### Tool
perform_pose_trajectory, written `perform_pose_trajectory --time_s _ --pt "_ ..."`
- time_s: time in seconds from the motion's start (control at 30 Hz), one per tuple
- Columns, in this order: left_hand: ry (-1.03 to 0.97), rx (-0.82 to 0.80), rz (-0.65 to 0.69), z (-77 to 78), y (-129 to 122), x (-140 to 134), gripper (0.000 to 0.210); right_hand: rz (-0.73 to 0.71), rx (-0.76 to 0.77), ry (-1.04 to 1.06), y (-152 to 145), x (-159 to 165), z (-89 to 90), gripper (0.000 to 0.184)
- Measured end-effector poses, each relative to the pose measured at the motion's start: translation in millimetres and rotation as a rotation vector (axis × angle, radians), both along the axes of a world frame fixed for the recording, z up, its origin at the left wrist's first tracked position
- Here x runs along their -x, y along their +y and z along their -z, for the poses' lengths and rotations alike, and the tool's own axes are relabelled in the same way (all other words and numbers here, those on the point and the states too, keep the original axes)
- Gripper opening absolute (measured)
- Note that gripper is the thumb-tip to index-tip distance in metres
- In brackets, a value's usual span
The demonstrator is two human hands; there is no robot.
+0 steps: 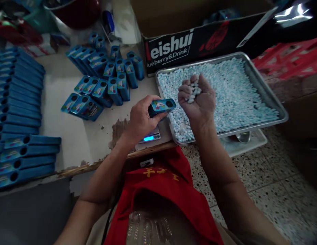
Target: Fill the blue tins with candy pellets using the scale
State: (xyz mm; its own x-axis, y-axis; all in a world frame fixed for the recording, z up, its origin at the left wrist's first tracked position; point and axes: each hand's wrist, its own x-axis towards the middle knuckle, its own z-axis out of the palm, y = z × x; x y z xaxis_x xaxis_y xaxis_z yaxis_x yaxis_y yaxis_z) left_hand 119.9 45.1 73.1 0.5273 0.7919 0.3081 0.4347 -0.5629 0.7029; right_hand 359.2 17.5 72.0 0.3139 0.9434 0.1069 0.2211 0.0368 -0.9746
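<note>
My left hand (141, 115) grips a small blue candy box (162, 106) with a round dark hole in its top, held near the tray's left edge. Cupped palm up over the metal tray (260, 81), my right hand (199, 98) holds several pale blue and white candies (192, 92), its fingers curled around them. Loose candies (232, 92) of the same kind fill the tray in a thick layer. Partly hidden below my left hand is a small digital scale (149, 138) with a lit blue display.
Blue boxes (120, 78) stand in a loose group behind my left hand. More blue boxes (17, 98) are lined up in rows at the far left. A black cardboard carton (171, 51) borders the tray's back. The table's worn wooden edge (97, 165) runs in front of me.
</note>
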Motion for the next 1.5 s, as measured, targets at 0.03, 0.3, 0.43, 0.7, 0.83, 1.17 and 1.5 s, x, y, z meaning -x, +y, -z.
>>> perform_pose_trajectory --time_s 0.03,0.3,0.43,0.7,0.83,1.17,1.5 --pt "0.007 -0.028 0.007 -4.7 2 -8 0.041 0.006 -0.019 0.005 3 1 -6.4 0.074" --pt "0.055 -0.064 0.023 -5.5 5 -50 0.039 0.161 -0.070 -0.078 -2 24 -30.2 0.065" --pt "0.031 -0.040 0.023 -1.7 3 -61 0.039 0.187 -0.058 -0.188 -5 21 -25.3 0.053" --pt "-0.044 0.065 0.000 5.7 10 -67 0.039 0.297 0.000 0.349 27 -45 24.9 0.037" --pt "-0.194 0.143 0.003 13.3 13 -44 0.040 0.344 0.054 0.671 16 -48 38.7 0.022" --pt "-0.309 0.264 -0.180 39.7 -20 68 0.046 0.103 0.326 0.774 -35 -15 45.4 0.013" --pt "-0.280 0.148 -0.076 58.5 -26 84 0.064 -0.221 0.308 0.509 -36 39 -12.9 0.016"
